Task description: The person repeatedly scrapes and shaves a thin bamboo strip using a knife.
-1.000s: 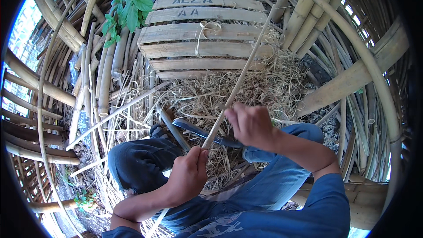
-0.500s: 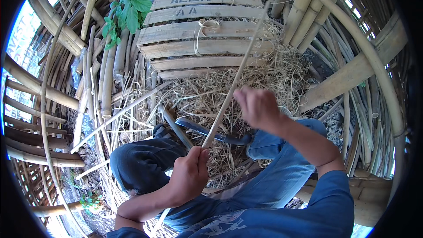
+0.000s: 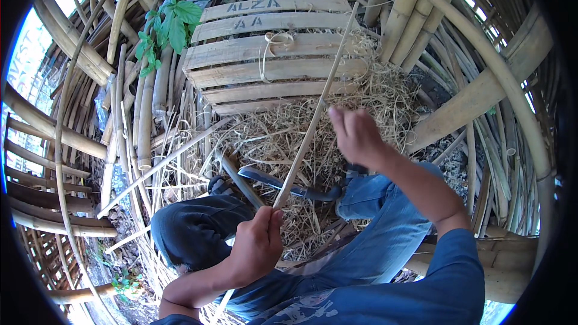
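Observation:
My left hand (image 3: 257, 244) is closed around the near end of a long, thin bamboo strip (image 3: 313, 122). The strip slants away and to the right, its far end over a slatted wooden crate (image 3: 271, 72). Beside the strip's middle, my right hand (image 3: 359, 138) is closed, thumb and fingers pressed together; whatever it holds is hidden. Below, between my legs, a large knife (image 3: 271, 179) with a dark curved handle rests on the shavings. Next to it a bamboo pole (image 3: 238, 174) leans at a slant.
Curled bamboo shavings (image 3: 385, 96) pile around the crate. Bamboo poles and split strips (image 3: 147, 114) lie at the left, by a green leafy plant (image 3: 174, 24). Thick bamboo posts (image 3: 421, 12) and a broad slanting beam (image 3: 457, 108) stand at the right.
My right hand has moved a little farther away along the strip. My left hand keeps its grip on the near end. The whole view has shifted slightly.

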Available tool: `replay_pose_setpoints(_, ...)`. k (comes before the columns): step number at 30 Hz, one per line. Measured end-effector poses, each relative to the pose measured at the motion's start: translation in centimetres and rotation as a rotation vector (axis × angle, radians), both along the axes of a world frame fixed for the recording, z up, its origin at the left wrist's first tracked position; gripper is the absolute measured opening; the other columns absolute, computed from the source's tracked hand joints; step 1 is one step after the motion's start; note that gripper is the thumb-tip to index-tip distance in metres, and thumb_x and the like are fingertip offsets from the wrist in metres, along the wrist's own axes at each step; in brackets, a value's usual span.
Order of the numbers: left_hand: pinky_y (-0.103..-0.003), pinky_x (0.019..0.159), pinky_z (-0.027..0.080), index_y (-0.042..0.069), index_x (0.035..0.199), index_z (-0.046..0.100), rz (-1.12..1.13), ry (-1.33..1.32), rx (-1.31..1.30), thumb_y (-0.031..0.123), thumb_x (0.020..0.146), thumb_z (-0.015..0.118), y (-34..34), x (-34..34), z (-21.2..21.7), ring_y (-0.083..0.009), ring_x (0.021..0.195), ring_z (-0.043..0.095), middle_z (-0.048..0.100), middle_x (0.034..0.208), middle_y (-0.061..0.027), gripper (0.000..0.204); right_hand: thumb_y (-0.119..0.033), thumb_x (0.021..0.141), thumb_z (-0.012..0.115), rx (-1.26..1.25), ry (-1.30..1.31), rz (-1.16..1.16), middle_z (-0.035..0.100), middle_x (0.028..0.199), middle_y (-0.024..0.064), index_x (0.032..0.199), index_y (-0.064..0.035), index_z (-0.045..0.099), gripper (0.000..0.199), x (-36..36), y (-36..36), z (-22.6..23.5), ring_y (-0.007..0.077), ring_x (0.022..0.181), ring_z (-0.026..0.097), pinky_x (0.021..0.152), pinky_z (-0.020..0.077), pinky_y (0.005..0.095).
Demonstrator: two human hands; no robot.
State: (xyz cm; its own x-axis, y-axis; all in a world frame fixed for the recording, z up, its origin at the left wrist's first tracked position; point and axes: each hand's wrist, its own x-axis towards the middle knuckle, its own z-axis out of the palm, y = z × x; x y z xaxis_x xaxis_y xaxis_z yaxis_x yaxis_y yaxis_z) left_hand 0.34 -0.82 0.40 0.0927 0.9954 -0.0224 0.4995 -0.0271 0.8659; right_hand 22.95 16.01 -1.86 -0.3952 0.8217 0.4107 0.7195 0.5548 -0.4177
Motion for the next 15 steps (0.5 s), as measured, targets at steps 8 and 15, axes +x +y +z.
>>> replay_pose_setpoints(8, -0.043, 0.042, 0.039, 0.0, 0.082, 0.051, -0.037, 0.049, 0.0, 0.009, 0.094, 0.051, -0.1, 0.2, 0.6, -0.0384, 0.046, 0.055, 0.052, 0.052, -0.0194, 0.015, -0.027, 0.101, 0.032, -0.022, -0.024, -0.129, 0.047, 0.045, 0.0118, 0.066, -0.0065, 0.054, 0.047, 0.8, 0.8, 1.0, 0.0269, 0.037, 0.05, 0.039, 0.0401, 0.0401)
replay_pose_setpoints(15, -0.043, 0.042, 0.039, 0.001, 0.084, 0.05, -0.027, 0.052, 0.011, 0.009, 0.094, 0.051, 0.0, 0.2, 0.4, -0.0386, 0.047, 0.056, 0.051, 0.052, -0.0192, 0.013, -0.028, 0.102, 0.031, -0.128, -0.091, 0.012, 0.04, 0.04, 0.0065, 0.062, -0.0083, 0.051, 0.049, 0.1, -1.4, 1.0, 0.0228, 0.034, 0.044, 0.037, 0.0382, 0.0379)
